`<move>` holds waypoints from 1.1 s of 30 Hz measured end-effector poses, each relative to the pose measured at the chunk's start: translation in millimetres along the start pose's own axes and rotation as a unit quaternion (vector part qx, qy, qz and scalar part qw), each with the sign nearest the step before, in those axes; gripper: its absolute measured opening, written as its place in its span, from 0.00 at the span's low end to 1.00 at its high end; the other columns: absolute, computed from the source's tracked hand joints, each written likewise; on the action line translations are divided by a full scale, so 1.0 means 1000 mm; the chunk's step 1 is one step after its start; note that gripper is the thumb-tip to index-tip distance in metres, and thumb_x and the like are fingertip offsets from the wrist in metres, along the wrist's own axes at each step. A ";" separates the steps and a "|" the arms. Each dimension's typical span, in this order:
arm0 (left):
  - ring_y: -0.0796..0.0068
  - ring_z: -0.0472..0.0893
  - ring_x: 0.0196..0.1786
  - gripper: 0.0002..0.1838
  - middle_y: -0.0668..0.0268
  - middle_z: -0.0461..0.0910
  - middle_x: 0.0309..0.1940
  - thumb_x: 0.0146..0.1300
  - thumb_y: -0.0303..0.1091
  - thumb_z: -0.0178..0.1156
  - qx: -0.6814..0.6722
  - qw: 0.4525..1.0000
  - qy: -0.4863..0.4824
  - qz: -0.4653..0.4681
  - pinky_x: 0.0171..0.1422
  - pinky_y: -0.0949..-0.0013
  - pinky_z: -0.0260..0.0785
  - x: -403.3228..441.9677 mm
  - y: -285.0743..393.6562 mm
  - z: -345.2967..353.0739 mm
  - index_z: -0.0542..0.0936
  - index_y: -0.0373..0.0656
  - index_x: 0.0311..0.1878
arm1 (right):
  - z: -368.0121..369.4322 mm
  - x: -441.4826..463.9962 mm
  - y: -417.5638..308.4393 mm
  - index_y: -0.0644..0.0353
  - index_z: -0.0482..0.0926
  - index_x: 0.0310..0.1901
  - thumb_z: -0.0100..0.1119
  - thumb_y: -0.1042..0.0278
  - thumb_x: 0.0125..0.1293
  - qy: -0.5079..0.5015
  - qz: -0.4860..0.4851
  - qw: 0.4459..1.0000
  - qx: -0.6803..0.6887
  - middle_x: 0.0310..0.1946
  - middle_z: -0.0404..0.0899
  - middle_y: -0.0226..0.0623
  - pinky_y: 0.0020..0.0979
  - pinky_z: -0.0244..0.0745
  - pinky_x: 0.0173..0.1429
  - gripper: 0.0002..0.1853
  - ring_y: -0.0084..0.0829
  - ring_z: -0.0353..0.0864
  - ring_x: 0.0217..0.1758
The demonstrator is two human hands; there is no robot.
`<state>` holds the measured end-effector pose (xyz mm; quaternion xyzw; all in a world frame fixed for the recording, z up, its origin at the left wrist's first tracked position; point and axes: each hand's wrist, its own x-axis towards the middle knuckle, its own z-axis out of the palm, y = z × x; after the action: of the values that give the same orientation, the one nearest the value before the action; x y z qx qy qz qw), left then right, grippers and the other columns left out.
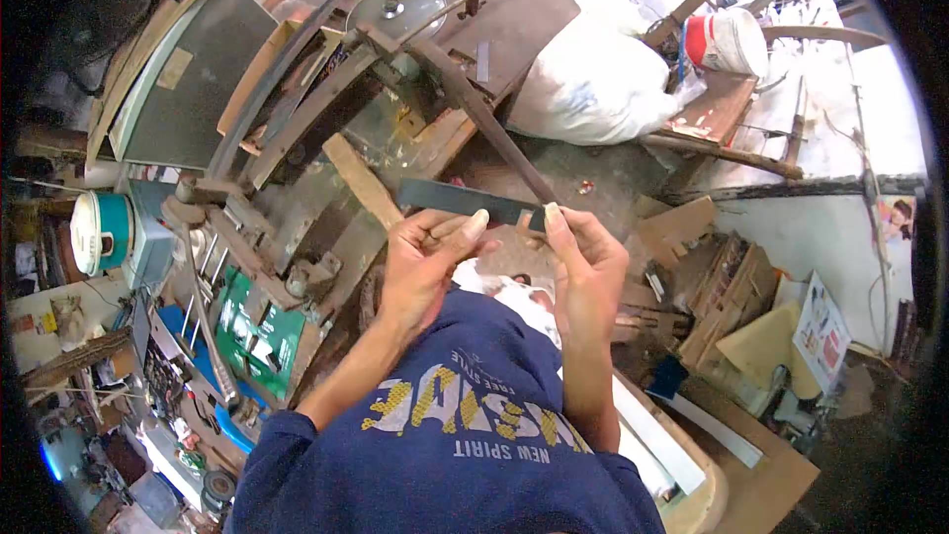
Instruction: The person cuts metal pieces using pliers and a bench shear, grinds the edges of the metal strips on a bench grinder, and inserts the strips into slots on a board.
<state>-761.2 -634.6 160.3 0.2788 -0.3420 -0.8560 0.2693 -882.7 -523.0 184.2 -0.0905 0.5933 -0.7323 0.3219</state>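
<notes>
A dark, flat strip with straight edges is held up in front of my body. My right hand pinches its right end, the thumb pressed on the face. Closed around its lower edge nearer the middle is my left hand, thumb on top and fingers curled behind. The strip's left end sticks out beyond the left hand. Its material cannot be told for sure. Just behind it lies a wooden plank on the cluttered bench.
A metal frame bar slants down close to the strip. Ahead stand a large white sack and a red-and-white bucket. Wood scraps are piled at right. A teal-and-white container and a green panel are at left.
</notes>
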 end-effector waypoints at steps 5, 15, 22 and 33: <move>0.77 0.81 0.31 0.12 0.67 0.82 0.28 0.63 0.35 0.67 0.171 0.983 0.041 0.047 0.39 0.72 0.77 0.070 0.013 -0.042 0.83 0.36 0.43 | 0.008 0.047 0.033 0.68 0.84 0.43 0.62 0.72 0.68 0.016 -0.038 0.998 -0.055 0.31 0.85 0.34 0.19 0.72 0.36 0.08 0.18 0.81 0.32; 0.86 0.73 0.28 0.09 0.73 0.82 0.26 0.57 0.33 0.71 0.467 0.882 0.046 0.050 0.35 0.75 0.66 0.216 0.125 -0.230 0.87 0.40 0.39 | 0.001 0.190 0.121 0.68 0.81 0.39 0.64 0.62 0.65 -0.055 -0.264 0.823 -0.500 0.23 0.78 0.35 0.31 0.71 0.37 0.14 0.28 0.77 0.31; 0.83 0.78 0.32 0.11 0.70 0.86 0.28 0.57 0.35 0.71 0.486 0.857 0.171 0.019 0.41 0.73 0.70 0.306 0.130 -0.323 0.89 0.41 0.40 | -0.045 0.173 0.125 0.66 0.72 0.26 0.51 0.48 0.72 -0.100 0.160 0.827 -0.529 0.16 0.67 0.31 0.32 0.59 0.25 0.26 0.22 0.63 0.19; 0.75 0.84 0.39 0.12 0.64 0.87 0.40 0.55 0.37 0.73 0.611 0.763 0.152 0.146 0.47 0.71 0.73 0.348 0.103 -0.285 0.89 0.48 0.43 | 0.223 0.191 -0.098 0.70 0.78 0.40 0.61 0.42 0.66 0.031 0.201 0.399 -0.894 0.36 0.77 0.54 0.42 0.73 0.48 0.29 0.46 0.79 0.43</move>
<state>-788.3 -1049.0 -39.9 0.4572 -0.7837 -0.3630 0.2125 -952.0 -805.7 289.4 -0.1822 0.9197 0.3000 0.1760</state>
